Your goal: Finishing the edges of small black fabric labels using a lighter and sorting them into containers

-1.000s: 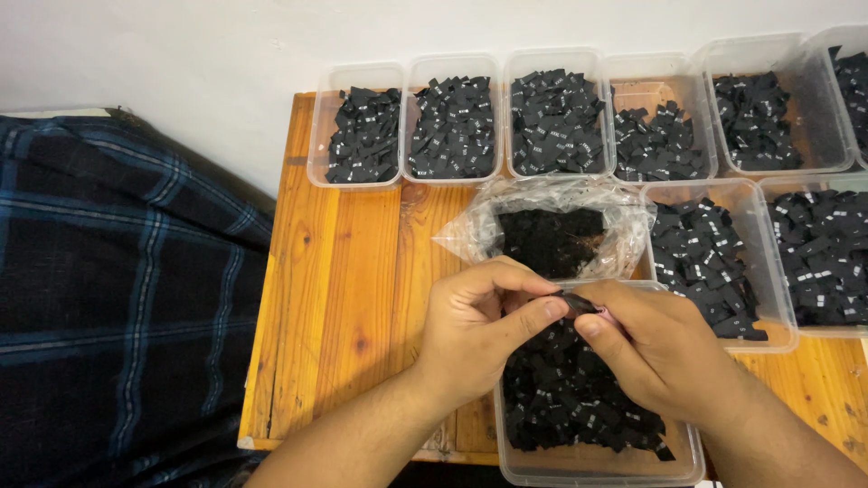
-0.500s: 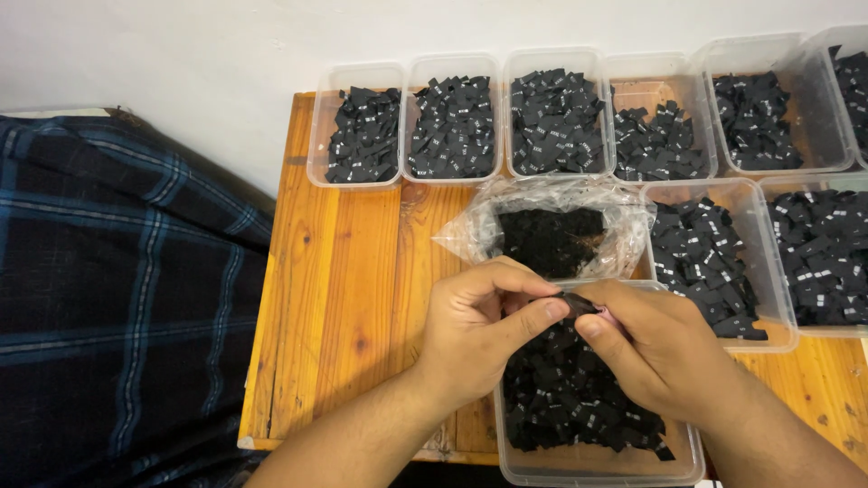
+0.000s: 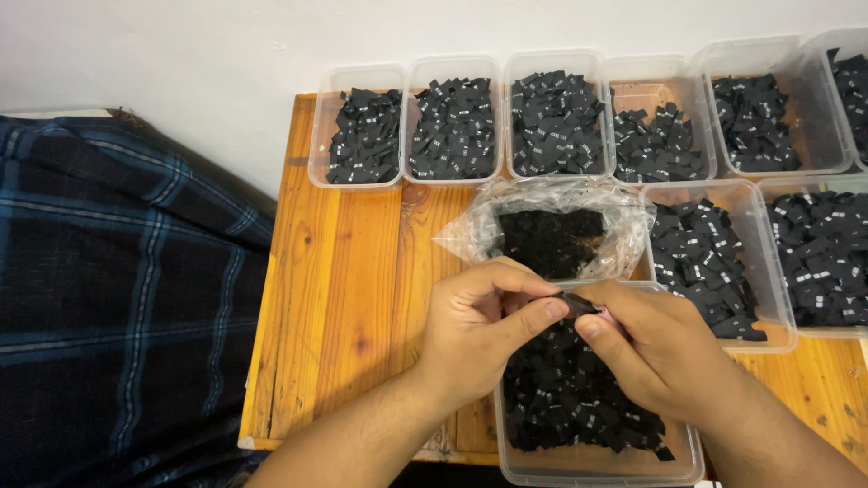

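Note:
My left hand (image 3: pixel 479 330) and my right hand (image 3: pixel 655 348) meet above a clear plastic tub (image 3: pixel 597 470) full of small black fabric labels (image 3: pixel 565 407). Both pinch one small black label (image 3: pixel 574 303) between thumbs and forefingers, just over the tub's far rim. Behind the hands lies an open clear plastic bag (image 3: pixel 551 226) holding a dark pile of the same labels.
Several clear tubs of black labels line the back of the wooden table (image 3: pixel 353 298), such as one at the far left (image 3: pixel 357 126), and two more stand at the right (image 3: pixel 705 262). A dark blue plaid cloth (image 3: pixel 117 307) lies left of the table, below a white wall.

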